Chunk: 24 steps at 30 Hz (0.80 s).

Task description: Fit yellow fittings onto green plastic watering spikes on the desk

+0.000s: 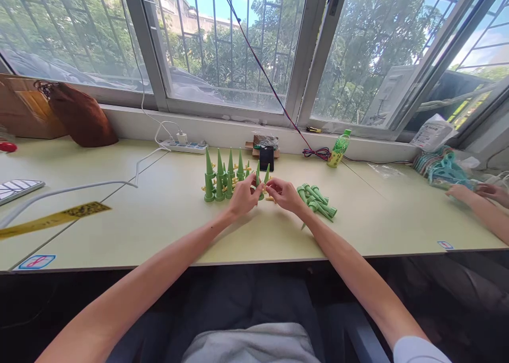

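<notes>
My left hand (243, 196) is closed around a green plastic spike (257, 176), which stands point up at the table's middle. Close beside it, my right hand (283, 193) pinches with thumb and fingertips at the spike's side; a small yellow piece seems to be between them, mostly hidden. Left of my hands, several green spikes (209, 164) stand upright in rows on their wide collars, with yellow valve-like pieces (234, 181) sticking out sideways. To the right of my right hand lies a loose pile of green spikes (316, 197).
A black phone (266, 158) and a green-capped bottle (338, 149) stand towards the window. At the left are a power strip (186, 147), a white cable (115, 183) and a brown bag (81, 116). Another person's hands (461, 193) work at the far right near blue-green items (441, 166).
</notes>
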### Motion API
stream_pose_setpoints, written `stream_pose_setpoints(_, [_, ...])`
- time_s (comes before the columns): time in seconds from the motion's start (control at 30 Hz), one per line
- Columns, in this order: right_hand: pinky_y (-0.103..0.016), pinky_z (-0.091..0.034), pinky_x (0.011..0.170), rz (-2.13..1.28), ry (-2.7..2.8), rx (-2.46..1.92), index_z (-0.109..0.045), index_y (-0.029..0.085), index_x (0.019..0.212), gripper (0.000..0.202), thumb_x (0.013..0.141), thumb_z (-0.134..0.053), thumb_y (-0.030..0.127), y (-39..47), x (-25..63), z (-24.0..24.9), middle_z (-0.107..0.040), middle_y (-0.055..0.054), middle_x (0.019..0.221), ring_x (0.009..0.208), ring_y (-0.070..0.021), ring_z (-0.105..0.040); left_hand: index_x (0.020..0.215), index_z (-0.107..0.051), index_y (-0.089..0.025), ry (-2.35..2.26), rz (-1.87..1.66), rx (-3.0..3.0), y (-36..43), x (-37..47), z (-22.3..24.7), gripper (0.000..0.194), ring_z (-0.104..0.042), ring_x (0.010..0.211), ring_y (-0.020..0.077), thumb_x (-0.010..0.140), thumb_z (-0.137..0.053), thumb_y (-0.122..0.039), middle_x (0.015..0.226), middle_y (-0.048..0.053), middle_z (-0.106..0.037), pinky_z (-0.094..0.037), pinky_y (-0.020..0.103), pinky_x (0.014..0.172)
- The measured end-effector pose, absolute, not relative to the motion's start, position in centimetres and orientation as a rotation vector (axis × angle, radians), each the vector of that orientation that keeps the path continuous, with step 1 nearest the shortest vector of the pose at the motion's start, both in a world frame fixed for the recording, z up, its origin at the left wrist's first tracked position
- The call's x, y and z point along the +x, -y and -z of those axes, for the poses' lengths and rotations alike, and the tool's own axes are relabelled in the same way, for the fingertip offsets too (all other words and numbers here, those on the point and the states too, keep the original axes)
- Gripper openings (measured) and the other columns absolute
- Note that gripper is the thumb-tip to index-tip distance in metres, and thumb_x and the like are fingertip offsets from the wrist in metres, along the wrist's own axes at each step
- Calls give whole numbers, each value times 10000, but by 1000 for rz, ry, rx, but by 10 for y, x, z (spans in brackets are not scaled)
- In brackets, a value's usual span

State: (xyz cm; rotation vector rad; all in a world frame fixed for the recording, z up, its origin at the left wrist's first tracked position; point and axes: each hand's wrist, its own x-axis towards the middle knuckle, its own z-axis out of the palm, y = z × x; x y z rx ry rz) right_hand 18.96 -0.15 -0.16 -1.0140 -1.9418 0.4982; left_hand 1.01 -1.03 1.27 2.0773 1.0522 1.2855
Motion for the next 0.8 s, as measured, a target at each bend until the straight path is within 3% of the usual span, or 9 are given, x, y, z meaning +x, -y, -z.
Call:
stream_pose_setpoints(0.2, [-256, -413, 589, -529, 1937, -976, -624, 178, 883, 232, 901, -546, 396, -1, 190, 5, -656, -31, 773, 607, -125, -514, 850, -485, -190, -1063, -1310, 2087, 10, 10, -12, 217, -556, 385, 77, 928, -542, -385, 798, -5, -661, -419, 222, 434])
stream_pose_setpoints(0.43, [-249, -344, 555, -467, 1963, -1036, -621, 172, 793, 286, 914, -519, 411, -2, 190, 5, -541, 15, 617, 564, -111, -426, 844, -483, -192, -1042, -1293, 2085, 10, 10, -12, 232, -556, 392, 81, 930, -537, -401, 749, -14, -641, -403, 209, 413])
stream_pose_setpoints(0.57, [-249, -347, 555, -475, 1970, -1036, -615, 172, 773, 295, 917, -512, 407, 0, 189, 3, -550, 9, 621, 564, -111, -427, 843, -483, -193, -1040, -1293, 2074, 10, 10, -12, 225, -555, 391, 83, 928, -537, -394, 744, -12, -641, -397, 209, 406])
stream_pose_setpoints(0.8, [-261, -449, 610, -535, 1912, -974, -620, 190, 940, 227, 898, -561, 406, -1, 190, 4, -663, -27, 754, 637, -138, -554, 843, -477, -192, -1054, -1319, 2062, 9, 11, -11, 217, -564, 388, 80, 928, -540, -382, 791, -6, -658, -409, 213, 415])
